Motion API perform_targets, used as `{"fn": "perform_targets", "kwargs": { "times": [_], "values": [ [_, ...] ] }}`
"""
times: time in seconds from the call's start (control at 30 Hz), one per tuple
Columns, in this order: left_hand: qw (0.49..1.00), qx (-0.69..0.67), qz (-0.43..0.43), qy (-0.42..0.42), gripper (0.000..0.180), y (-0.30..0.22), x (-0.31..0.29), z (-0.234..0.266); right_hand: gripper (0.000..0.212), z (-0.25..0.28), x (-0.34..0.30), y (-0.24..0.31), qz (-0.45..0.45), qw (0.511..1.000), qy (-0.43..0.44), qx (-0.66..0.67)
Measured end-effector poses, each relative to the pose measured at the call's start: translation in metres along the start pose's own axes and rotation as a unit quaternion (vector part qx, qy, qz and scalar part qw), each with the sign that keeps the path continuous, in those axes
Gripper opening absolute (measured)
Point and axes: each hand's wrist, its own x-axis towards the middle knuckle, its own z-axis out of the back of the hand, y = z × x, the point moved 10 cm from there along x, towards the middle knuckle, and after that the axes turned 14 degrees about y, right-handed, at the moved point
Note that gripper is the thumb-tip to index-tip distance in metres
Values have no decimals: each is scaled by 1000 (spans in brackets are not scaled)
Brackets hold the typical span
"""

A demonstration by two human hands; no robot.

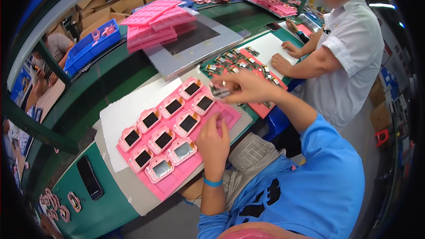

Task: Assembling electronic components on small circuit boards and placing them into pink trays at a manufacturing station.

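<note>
Most pink cases (162,139) lie left of both hands (213,141).

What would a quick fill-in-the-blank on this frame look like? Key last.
1. The band on the wrist of the left hand is ____.
2. On the pink tray, ____ screens look pale, the others dark.
3. The blurred small part is held by the wearer's ____.
4. The surface under the black phone is ____.

Missing words: blue; two; right hand; green.
</note>
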Motion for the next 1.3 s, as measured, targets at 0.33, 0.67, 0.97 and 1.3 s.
{"fn": "perform_targets", "kwargs": {
  "times": [0.33,0.67,0.97,1.3],
  "values": [
    [999,33,-19,3,28,-6,2,6,39,-72,342,25,93,956,48,-274],
    [995,68,17,77,27,-12,4,-13,35,-101,424,1,119,938,52,-321],
    [999,-21,9,29,23,-8,6,-12,34,-33,249,139,284,951,41,-114],
    [998,33,48,36,25,-4,3,-18,22,-59,155,133,229,944,179,-157]
  ]
}}
